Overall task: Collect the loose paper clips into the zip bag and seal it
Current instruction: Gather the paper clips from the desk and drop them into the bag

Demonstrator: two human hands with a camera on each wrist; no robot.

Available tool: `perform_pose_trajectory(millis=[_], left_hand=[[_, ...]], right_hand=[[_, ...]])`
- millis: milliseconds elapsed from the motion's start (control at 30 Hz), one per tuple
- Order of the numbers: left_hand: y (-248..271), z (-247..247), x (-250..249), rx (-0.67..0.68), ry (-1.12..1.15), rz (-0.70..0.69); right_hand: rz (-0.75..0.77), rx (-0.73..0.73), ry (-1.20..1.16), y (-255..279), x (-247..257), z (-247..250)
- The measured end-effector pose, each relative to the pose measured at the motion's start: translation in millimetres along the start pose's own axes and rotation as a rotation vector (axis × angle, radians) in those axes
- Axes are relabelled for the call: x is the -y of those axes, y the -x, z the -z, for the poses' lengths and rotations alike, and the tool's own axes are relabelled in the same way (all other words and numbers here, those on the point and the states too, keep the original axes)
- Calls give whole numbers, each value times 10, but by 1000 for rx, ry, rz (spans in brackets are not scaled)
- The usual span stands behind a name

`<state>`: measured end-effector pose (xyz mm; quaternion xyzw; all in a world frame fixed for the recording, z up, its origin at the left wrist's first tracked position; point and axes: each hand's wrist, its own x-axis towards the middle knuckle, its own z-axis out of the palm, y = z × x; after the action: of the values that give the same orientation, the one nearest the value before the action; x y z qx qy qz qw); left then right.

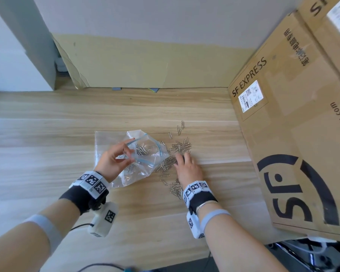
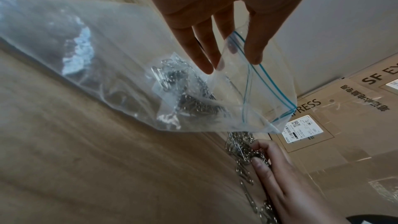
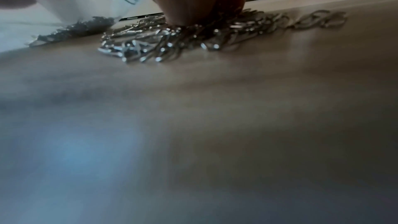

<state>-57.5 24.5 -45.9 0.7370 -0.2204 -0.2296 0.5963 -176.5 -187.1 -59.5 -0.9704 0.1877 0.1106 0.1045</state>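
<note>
A clear zip bag point(image 1: 145, 169) with a blue seal strip lies on the wooden table point(image 1: 47, 134), its mouth raised and facing right. My left hand point(image 1: 129, 149) pinches the upper rim of the bag point(image 2: 264, 91), holding the mouth apart. Some paper clips point(image 2: 189, 103) lie inside. Loose silver paper clips point(image 1: 180, 147) are scattered just right of the mouth, with more near my right wrist point(image 1: 175, 190). My right hand point(image 1: 182, 160) is palm down on the pile, fingers curled round a bunch of clips point(image 2: 239, 144). The right wrist view shows fingertips point(image 3: 183, 6) pressed into the clip heap point(image 3: 172, 43).
A large SF Express cardboard box point(image 1: 292, 134) stands close on the right, with another behind it. A flat cardboard sheet point(image 1: 145, 61) leans on the wall at the back. Cables hang below the table's front edge point(image 1: 106, 266).
</note>
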Motion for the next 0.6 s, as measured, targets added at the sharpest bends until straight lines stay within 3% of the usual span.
perform_pose_trajectory(millis=[200,367,467,600], left_hand=[[-12,-6,-11,11,17,6],[-35,10,-45,18,25,9],[-50,14,-95,9,20,6],[-63,5,-160,11,29,-7]], right_hand=[[-1,41,105,-121,-2,57],[69,94,9,-271,-112,128],[71,49,-94,-280,-120,291],[211,1,-230,-251,52,651]])
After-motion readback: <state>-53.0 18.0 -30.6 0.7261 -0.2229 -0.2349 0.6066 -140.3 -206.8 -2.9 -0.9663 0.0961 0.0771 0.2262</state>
